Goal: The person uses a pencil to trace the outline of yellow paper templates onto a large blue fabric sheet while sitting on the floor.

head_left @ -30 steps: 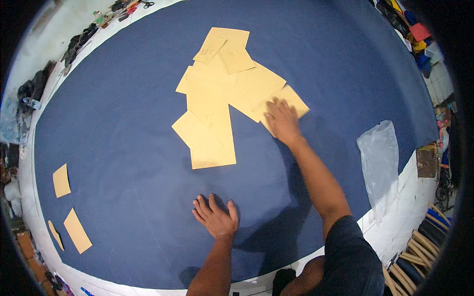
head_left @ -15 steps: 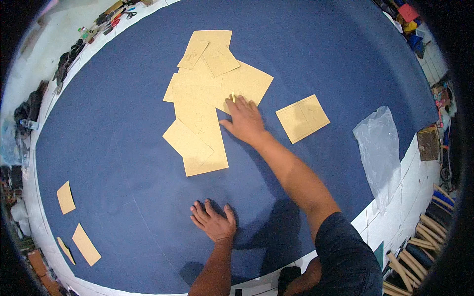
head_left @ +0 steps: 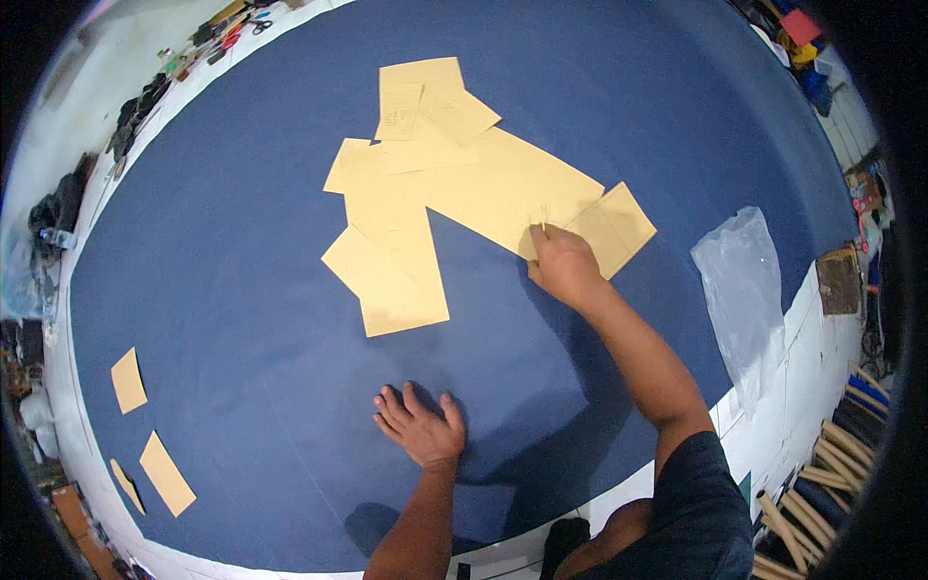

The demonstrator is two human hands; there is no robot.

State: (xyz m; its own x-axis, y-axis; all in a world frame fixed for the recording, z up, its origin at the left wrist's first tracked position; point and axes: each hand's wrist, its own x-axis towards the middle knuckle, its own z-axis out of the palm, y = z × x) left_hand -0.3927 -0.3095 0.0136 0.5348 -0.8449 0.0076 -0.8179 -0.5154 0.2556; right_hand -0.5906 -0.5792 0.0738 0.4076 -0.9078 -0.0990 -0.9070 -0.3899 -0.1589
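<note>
Long yellow card (head_left: 517, 179) lies flat on the blue cloth (head_left: 242, 261), its near right end at the R grip (head_left: 568, 266). Its long axis goes diagonally: from the pile, which is far-left of the R grip, down toward the R grip. So the near end points to the person's right side, and the far end goes among other yellow cards.

R grip is narrow, w/ the fingers curled at the card's near edge; I cannot tell if it pinches the card or smth thin. L grip (head_left: 420, 433) is wide, fingers spread, palm down on the cloth, well apart from the card.

Around: a smaller yellow card (head_left: 623, 227) is just right of the R grip, meeting the long card's end; the hand hides part of both, so which one is on top I cannot tell. Left of the R grip, another large card (head_left: 391, 213) runs nearly straight toward the L grip. Far-left, small cards (head_left: 398, 114) overlap in the pile.

Right of the R grip, well apart, a clear plastic bag (head_left: 742, 290) lies across the cloth's edge, partly on the white floor (head_left: 793, 362). Three loose cards (head_left: 167, 476) are far to the left of the L grip, approx. near the cloth's edge.
</note>
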